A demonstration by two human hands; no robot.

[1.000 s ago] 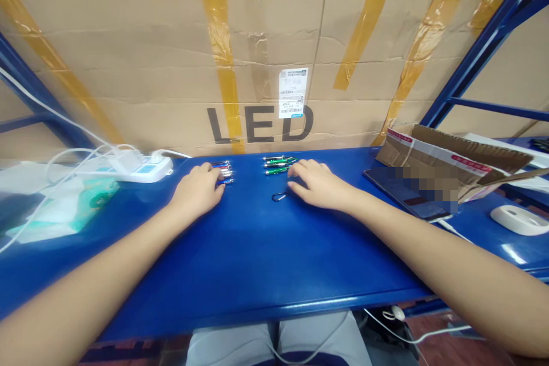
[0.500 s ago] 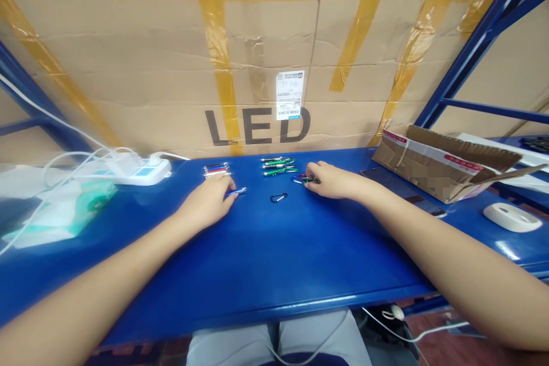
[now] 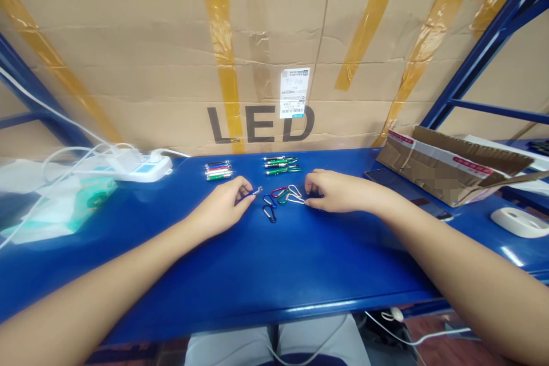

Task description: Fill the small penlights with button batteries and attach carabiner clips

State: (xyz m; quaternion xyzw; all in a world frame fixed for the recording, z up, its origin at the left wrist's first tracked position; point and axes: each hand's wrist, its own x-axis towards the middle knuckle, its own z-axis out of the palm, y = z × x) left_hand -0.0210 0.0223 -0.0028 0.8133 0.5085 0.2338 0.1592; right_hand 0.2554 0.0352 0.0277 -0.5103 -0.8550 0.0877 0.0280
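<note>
My left hand [image 3: 223,203] is closed on a slim blue metal penlight [image 3: 256,191], whose silver end sticks out past the fingertips toward the right. Beside it lie a blue carabiner [image 3: 269,201] and a dark carabiner [image 3: 270,214]. A red carabiner [image 3: 278,191], a green one [image 3: 282,197] and silver ones [image 3: 295,190] form a loose cluster between the hands. My right hand [image 3: 328,190] rests at the cluster's right side, fingers curled, thumb apart from them. Its thumb tip is close to a silver carabiner; whether they touch I cannot tell. Its palm is hidden.
Behind are a row of penlights [image 3: 218,170] and a row of penlights with green carabiners [image 3: 281,164]. A power strip [image 3: 150,170] and a green-white packet [image 3: 64,206] lie left. An open cardboard box [image 3: 429,166], a phone [image 3: 429,210] and a white device [image 3: 518,222] stand right.
Several carabiners, bunched under my right hand before, now lie spread out between my hands. My right hand has come a little nearer. My left hand has shifted right with the blue penlight.
</note>
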